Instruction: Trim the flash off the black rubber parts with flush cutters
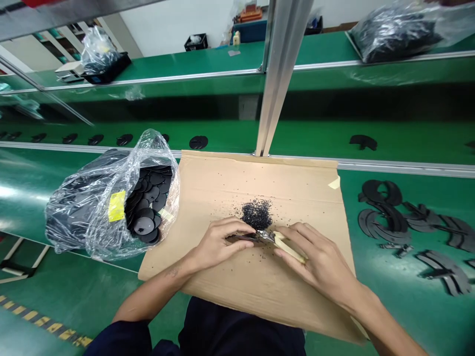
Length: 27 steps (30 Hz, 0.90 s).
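My left hand (pixel 223 243) is closed on a thin black plastic disc (pixel 243 238), seen nearly edge-on between thumb and fingers. In my right hand (pixel 315 252) is a pair of cutting pliers (pixel 285 245) with pale yellow handles. The metal jaws meet the right edge of the disc; whether they are closed on it I cannot tell. Just beyond lies a heap of tiny black bits (pixel 257 213), with loose specks scattered around it. Both hands are over a sheet of brown cardboard (pixel 297 301).
At the left, a clear plastic bag (pixel 96 207) holds many black discs (pixel 144 222). Curved black parts (pixel 386 212) lie on the green table at the right. A metal post (pixel 276 84) rises behind the cardboard. Beyond it, a green belt (pixel 230 131) carries spaced black parts.
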Motion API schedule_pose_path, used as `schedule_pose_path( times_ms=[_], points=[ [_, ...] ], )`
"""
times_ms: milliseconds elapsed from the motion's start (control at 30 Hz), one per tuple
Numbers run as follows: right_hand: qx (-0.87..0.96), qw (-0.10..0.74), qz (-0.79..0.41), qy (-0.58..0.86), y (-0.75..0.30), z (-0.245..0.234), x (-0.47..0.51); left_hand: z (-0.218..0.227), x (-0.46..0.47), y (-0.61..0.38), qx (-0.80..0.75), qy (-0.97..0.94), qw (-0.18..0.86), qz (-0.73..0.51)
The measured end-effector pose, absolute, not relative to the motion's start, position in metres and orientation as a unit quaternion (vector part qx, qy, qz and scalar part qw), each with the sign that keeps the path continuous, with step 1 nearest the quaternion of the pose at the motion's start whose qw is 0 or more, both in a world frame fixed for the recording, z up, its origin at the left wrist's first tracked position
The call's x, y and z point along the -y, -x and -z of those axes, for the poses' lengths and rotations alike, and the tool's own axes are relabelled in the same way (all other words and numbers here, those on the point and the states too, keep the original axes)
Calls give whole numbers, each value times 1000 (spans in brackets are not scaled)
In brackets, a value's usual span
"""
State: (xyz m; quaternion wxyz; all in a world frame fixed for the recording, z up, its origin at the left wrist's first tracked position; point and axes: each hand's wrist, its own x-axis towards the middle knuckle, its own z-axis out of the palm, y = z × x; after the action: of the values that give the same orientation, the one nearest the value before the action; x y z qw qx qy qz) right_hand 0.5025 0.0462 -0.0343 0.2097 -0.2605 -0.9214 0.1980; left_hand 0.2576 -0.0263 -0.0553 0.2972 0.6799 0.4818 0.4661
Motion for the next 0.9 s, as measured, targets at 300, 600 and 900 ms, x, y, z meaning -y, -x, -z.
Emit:
schedule_pose_path(
  times_ms=[300, 600, 900],
  points=[
    [933, 176, -102, 298, -505, 34, -49, 63, 16, -252, -510, -755, 197, -361],
    [882, 195, -346, 253, -504, 36, -30, 69, 26, -256, -503, -555, 408, -522],
    [881, 271, -347, 171, -504, 16, -30, 64, 29, -256, -453, -696, 319, -456]
  ],
)
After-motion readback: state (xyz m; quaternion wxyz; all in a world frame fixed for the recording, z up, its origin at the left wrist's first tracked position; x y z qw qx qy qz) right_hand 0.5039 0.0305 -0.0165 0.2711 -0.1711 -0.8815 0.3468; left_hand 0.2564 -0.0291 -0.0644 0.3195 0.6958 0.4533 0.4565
